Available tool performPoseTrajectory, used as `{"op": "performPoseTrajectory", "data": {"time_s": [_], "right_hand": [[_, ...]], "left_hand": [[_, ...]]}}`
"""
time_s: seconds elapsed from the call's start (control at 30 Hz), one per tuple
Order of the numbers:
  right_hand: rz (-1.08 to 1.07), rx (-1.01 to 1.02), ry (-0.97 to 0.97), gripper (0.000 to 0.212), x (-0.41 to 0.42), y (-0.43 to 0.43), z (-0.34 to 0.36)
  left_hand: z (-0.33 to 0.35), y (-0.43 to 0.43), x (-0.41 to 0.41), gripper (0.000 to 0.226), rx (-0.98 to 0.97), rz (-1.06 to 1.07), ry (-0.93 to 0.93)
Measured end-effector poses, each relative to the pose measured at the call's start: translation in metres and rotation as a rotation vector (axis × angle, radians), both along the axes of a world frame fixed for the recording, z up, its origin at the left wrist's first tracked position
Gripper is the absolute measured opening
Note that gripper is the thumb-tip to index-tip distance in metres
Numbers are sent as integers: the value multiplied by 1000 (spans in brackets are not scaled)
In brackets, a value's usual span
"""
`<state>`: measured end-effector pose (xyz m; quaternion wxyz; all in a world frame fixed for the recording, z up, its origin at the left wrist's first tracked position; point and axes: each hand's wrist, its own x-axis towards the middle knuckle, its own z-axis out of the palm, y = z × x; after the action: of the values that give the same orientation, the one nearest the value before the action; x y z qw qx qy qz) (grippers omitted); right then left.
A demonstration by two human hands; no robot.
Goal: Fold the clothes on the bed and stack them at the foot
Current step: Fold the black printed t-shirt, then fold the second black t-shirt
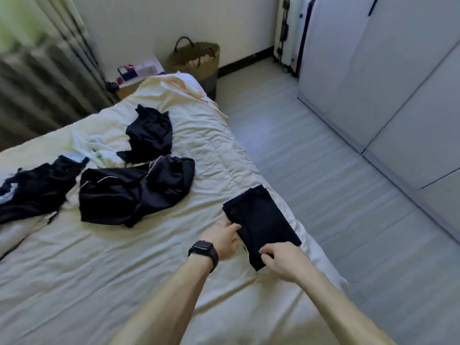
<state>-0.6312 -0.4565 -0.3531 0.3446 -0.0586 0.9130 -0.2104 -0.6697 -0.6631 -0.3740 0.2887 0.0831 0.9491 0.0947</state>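
A folded black cloth in a neat rectangle [261, 220] lies on the cream bed sheet [124, 270]. It sits right by the bed's edge, in the lower right middle of the frame. Both hands are on it.

The right hand [283, 261] has its fingers curled and pinches the near corner of the folded cloth. The left hand [222, 241] touches the cloth's left side. I cannot tell if it is gripping the cloth or only touching it. A black watch [204, 252] is on the left wrist.

More clothes lie unfolded, well apart from the folded one. A black crumpled piece with thin white lines [134, 192] is in the middle left. Another black crumpled piece [149, 135] is above it. A third dark piece [32, 190] is at the far left edge. A white crumpled cloth [99, 150] lies between them.

A brown woven basket with a dark handle [196, 58] stands on the floor at the top middle. Pale wardrobe doors [398, 83] fill the upper right.
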Motion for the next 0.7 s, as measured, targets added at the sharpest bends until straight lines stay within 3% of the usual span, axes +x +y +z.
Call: {"op": "performPoseTrajectory", "data": {"time_s": [0.13, 0.37, 0.5, 0.7], "right_hand": [[196, -107, 255, 34, 31, -67, 102], [411, -457, 615, 26, 164, -249, 239], [627, -625, 670, 43, 266, -360, 286], [915, -716, 662, 28, 398, -499, 315]], "left_hand": [[79, -89, 99, 50, 87, 253, 90], [205, -279, 337, 44, -51, 665, 455], [255, -374, 498, 43, -186, 921, 597], [296, -464, 714, 39, -355, 1216, 671]]}}
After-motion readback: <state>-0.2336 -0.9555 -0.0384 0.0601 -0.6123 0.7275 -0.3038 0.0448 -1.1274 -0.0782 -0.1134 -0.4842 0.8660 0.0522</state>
